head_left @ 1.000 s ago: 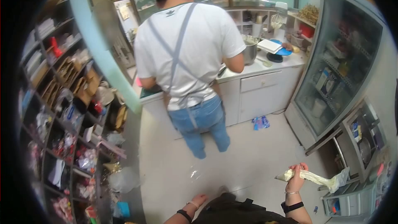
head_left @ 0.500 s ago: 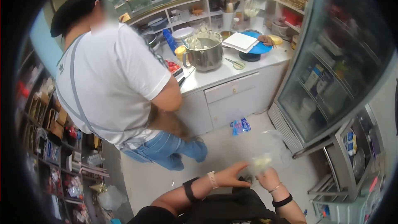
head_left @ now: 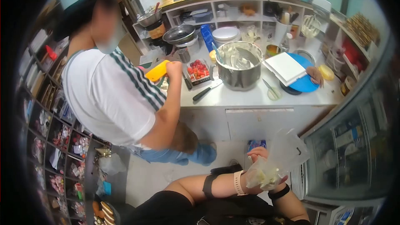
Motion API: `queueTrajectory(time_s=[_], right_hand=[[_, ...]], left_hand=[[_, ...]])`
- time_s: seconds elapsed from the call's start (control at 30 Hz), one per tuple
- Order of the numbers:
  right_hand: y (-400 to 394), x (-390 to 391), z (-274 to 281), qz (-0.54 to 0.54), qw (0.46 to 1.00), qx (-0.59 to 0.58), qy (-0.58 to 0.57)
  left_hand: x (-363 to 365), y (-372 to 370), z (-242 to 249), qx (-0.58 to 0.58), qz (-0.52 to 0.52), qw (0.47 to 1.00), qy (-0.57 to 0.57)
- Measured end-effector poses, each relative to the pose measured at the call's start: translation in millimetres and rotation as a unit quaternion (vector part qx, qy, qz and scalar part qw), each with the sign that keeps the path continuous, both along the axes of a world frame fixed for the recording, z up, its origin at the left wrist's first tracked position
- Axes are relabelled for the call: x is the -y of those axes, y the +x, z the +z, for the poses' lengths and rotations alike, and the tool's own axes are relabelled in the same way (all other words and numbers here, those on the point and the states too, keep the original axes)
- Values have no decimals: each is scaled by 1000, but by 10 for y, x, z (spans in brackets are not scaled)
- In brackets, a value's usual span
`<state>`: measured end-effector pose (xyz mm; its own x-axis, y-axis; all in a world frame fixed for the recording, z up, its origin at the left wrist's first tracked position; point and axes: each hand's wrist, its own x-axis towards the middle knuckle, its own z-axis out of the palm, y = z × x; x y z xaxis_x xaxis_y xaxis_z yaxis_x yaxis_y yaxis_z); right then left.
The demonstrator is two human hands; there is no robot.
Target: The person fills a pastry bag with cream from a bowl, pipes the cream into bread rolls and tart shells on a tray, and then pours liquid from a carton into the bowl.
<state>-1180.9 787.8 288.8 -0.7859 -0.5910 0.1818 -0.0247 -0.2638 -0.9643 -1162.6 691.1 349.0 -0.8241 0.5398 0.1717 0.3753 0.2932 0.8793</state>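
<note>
A clear plastic bag (head_left: 287,152) with pale, creamy contents in its lower part hangs between my hands. My left hand (head_left: 257,154) is partly behind the bag, its bent fingers showing at the bag's left side against the plastic. Low on the bag's right side, my right hand (head_left: 281,182) grips it, mostly hidden by the plastic. A light watch band (head_left: 238,183) is on my left wrist and a black band (head_left: 279,192) on my right.
A person (head_left: 104,96) at the left holds a yellow object (head_left: 157,71) over the counter (head_left: 246,98). On it are a steel mixing pot (head_left: 239,75), strawberries (head_left: 198,70), a black-handled knife (head_left: 202,94), scissors (head_left: 272,90) and a blue turntable (head_left: 306,84). A glass-door fridge (head_left: 354,154) stands right.
The view has shifted toward the counter. The bag has come up higher, and my left hand, apart from it before, is now against it. The person's hands and the yellow object have come into view.
</note>
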Motion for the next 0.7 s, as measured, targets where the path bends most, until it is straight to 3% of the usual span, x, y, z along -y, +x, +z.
queueTrajectory(time_s=[0.03, 0.1, 0.17, 0.2, 0.33, 0.4, 0.5, 0.57, 0.6, 0.7], right_hand=[[-224, 72, -37, -30, 992, -122, 25], [-744, 208, -44, -48, 983, -169, 44], [-1138, 289, -55, -26, 998, 0, 48], [-1254, 451, 93, -70, 996, 9, -50], [-1996, 752, 159, -132, 979, -76, -139], [-2324, 853, 261, -150, 966, -129, -169], [-2673, 959, 545, -153, 964, -69, -205], [-2865, 1010, 729, -199, 970, -70, -119], [-2982, 993, 815, -93, 973, 7, -212], [-3225, 1085, 1164, -186, 964, 116, -149]], left_hand=[[40, -165, 9, -16, -5, 1000, 4], [118, -539, 82, -66, -28, 997, 12], [206, -861, 207, -138, -52, 989, 25], [248, -1009, 303, -179, -56, 982, 34], [481, -1428, 754, -254, 10, 948, 190], [467, -1620, 750, -293, 64, 927, 223], [474, -1902, 763, -302, 111, 920, 224], [469, -2078, 782, -324, 141, 912, 209], [443, -2159, 786, -322, 151, 912, 204], [291, -2420, 849, -321, 187, 911, 181]])
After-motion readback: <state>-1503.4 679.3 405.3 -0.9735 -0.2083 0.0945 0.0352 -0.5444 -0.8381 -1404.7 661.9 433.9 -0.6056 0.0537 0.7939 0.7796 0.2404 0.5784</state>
